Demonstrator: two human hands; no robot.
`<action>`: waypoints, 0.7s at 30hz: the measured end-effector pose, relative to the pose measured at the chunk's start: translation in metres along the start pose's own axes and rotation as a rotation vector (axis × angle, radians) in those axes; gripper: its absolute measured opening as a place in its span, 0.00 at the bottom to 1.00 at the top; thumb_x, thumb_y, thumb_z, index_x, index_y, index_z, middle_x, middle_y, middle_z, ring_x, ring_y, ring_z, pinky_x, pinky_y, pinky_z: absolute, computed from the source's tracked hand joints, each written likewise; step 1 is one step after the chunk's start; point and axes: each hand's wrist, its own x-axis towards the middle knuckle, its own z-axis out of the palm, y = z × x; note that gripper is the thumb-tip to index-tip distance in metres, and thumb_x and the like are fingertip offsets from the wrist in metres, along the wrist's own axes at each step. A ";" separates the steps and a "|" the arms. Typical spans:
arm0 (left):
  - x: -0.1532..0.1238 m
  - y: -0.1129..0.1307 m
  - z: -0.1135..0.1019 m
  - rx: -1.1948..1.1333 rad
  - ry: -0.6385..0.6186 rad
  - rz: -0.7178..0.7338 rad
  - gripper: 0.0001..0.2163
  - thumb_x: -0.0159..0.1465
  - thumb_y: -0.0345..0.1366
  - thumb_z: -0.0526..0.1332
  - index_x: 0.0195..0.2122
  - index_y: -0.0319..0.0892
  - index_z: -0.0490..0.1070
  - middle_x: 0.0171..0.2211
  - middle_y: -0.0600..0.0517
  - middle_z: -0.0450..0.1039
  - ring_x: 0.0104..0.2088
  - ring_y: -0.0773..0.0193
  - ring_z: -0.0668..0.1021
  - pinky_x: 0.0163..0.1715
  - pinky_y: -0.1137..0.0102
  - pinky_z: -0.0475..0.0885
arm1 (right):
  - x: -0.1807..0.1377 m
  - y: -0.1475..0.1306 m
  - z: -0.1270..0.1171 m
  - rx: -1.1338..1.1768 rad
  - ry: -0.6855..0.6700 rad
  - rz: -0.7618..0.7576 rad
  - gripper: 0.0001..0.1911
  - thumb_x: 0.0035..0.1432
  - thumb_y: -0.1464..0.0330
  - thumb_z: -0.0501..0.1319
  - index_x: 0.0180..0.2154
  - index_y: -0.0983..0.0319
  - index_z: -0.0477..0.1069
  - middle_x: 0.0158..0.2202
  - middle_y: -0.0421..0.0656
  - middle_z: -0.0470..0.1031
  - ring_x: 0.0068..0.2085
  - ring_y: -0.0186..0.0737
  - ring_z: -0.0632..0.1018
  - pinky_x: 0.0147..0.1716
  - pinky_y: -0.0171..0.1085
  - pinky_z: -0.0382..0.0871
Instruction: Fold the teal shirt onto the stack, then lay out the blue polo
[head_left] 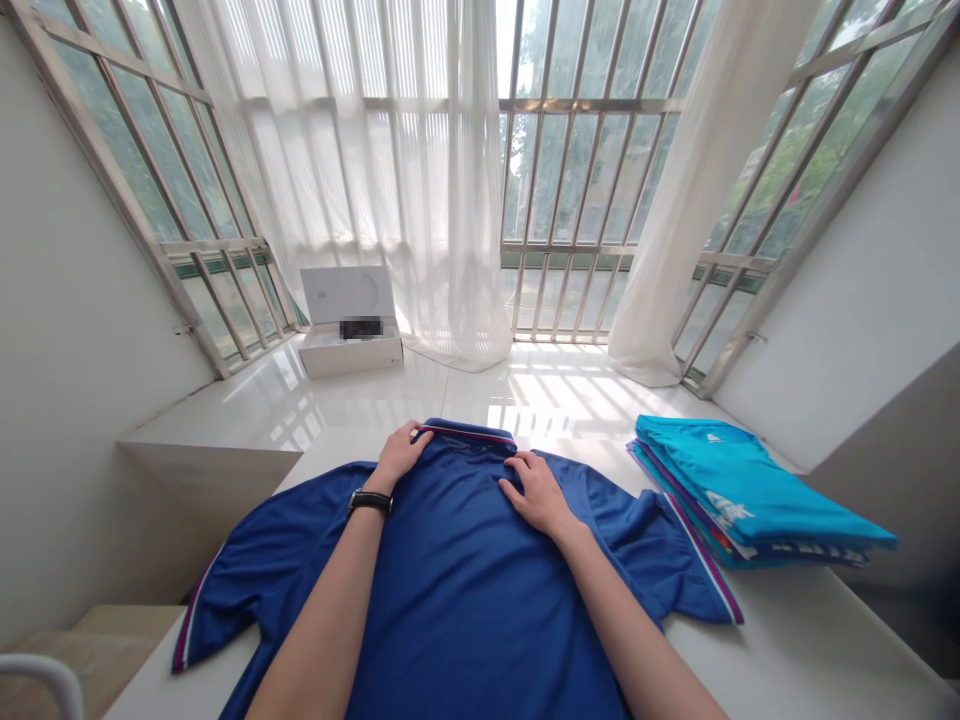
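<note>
A dark blue polo shirt (457,580) lies spread flat on a white table (795,640), back up, its striped collar at the far end. My left hand (401,453) rests at the left of the collar, fingers curled on its edge; a black watch is on that wrist. My right hand (534,492) lies flat on the cloth just right of the collar, fingers stretched out. Both short sleeves stick out to the sides, with red and white trim.
A stack of folded shirts (742,500), turquoise on top, sits at the right of the table. An open white box (351,335) stands on the glossy window ledge beyond. Sheer curtains (420,180) and barred windows fill the back.
</note>
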 end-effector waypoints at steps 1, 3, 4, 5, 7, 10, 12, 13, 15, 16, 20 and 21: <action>0.000 -0.003 0.001 -0.012 0.005 -0.005 0.12 0.63 0.45 0.60 0.41 0.43 0.74 0.35 0.49 0.80 0.40 0.56 0.80 0.42 0.66 0.72 | 0.000 0.003 0.000 -0.007 0.025 0.019 0.20 0.63 0.59 0.56 0.52 0.61 0.71 0.54 0.51 0.71 0.55 0.49 0.70 0.57 0.44 0.63; 0.001 -0.007 0.003 -0.042 0.012 -0.012 0.11 0.63 0.43 0.61 0.40 0.43 0.74 0.35 0.48 0.80 0.41 0.55 0.80 0.44 0.65 0.72 | 0.000 0.006 0.000 -0.027 0.064 0.051 0.18 0.62 0.59 0.57 0.49 0.61 0.72 0.50 0.50 0.72 0.51 0.49 0.71 0.54 0.44 0.65; 0.002 -0.009 0.005 -0.062 0.011 -0.013 0.10 0.62 0.42 0.61 0.40 0.42 0.74 0.36 0.48 0.80 0.41 0.55 0.81 0.45 0.65 0.72 | 0.000 0.006 0.000 -0.036 0.077 0.062 0.17 0.62 0.59 0.57 0.48 0.61 0.72 0.49 0.50 0.72 0.50 0.49 0.72 0.53 0.45 0.65; 0.002 -0.009 0.005 -0.086 0.008 -0.014 0.09 0.62 0.41 0.62 0.40 0.42 0.74 0.36 0.48 0.80 0.41 0.55 0.81 0.44 0.65 0.73 | 0.000 0.006 0.001 -0.046 0.084 0.067 0.16 0.62 0.59 0.57 0.47 0.61 0.71 0.48 0.50 0.73 0.49 0.49 0.72 0.52 0.45 0.65; 0.001 -0.010 0.007 -0.145 -0.007 -0.016 0.10 0.63 0.40 0.62 0.41 0.42 0.74 0.37 0.48 0.81 0.40 0.57 0.82 0.43 0.67 0.74 | 0.000 0.005 0.001 -0.065 0.085 0.076 0.16 0.62 0.58 0.57 0.46 0.61 0.71 0.47 0.49 0.73 0.48 0.49 0.72 0.52 0.44 0.65; -0.001 -0.009 0.007 -0.223 -0.031 -0.027 0.14 0.66 0.42 0.59 0.48 0.40 0.71 0.37 0.47 0.82 0.37 0.59 0.83 0.37 0.69 0.76 | -0.001 0.004 0.002 -0.112 0.071 0.121 0.20 0.63 0.56 0.55 0.49 0.62 0.71 0.51 0.51 0.73 0.52 0.51 0.71 0.54 0.45 0.64; -0.002 -0.009 0.006 -0.238 -0.036 -0.035 0.17 0.67 0.44 0.58 0.51 0.39 0.70 0.37 0.46 0.82 0.35 0.60 0.83 0.35 0.69 0.77 | -0.003 0.002 0.004 -0.159 0.044 0.157 0.26 0.64 0.54 0.53 0.54 0.64 0.69 0.57 0.54 0.69 0.58 0.53 0.68 0.59 0.47 0.59; -0.002 -0.009 0.006 -0.230 -0.035 -0.038 0.17 0.67 0.44 0.58 0.51 0.38 0.69 0.37 0.46 0.82 0.35 0.60 0.83 0.35 0.69 0.77 | -0.005 0.001 0.005 -0.184 0.020 0.170 0.29 0.64 0.53 0.52 0.58 0.66 0.67 0.61 0.55 0.66 0.61 0.54 0.65 0.62 0.48 0.55; -0.002 -0.010 0.004 -0.178 -0.031 -0.046 0.16 0.65 0.44 0.61 0.50 0.39 0.71 0.36 0.46 0.82 0.36 0.59 0.83 0.37 0.69 0.76 | -0.007 -0.001 0.007 -0.225 -0.037 0.198 0.35 0.65 0.51 0.49 0.64 0.68 0.60 0.67 0.55 0.59 0.67 0.56 0.58 0.66 0.51 0.45; -0.001 -0.011 0.003 -0.134 -0.027 -0.051 0.15 0.64 0.43 0.63 0.48 0.40 0.72 0.36 0.46 0.82 0.37 0.58 0.82 0.38 0.68 0.76 | -0.009 -0.003 0.007 -0.240 -0.062 0.216 0.37 0.65 0.50 0.47 0.66 0.68 0.57 0.68 0.54 0.56 0.68 0.57 0.55 0.67 0.53 0.42; -0.003 -0.010 0.000 0.083 -0.016 -0.051 0.11 0.63 0.40 0.63 0.45 0.44 0.74 0.40 0.47 0.80 0.43 0.54 0.80 0.42 0.65 0.73 | -0.013 -0.010 0.009 -0.282 -0.115 0.300 0.43 0.64 0.45 0.45 0.69 0.66 0.51 0.72 0.51 0.48 0.70 0.65 0.47 0.66 0.60 0.37; -0.004 -0.009 -0.001 0.127 -0.021 -0.041 0.11 0.64 0.40 0.62 0.46 0.45 0.74 0.41 0.47 0.80 0.44 0.54 0.80 0.42 0.65 0.72 | -0.014 -0.012 0.009 -0.292 -0.120 0.314 0.44 0.63 0.44 0.45 0.69 0.66 0.50 0.72 0.51 0.46 0.70 0.67 0.47 0.65 0.61 0.37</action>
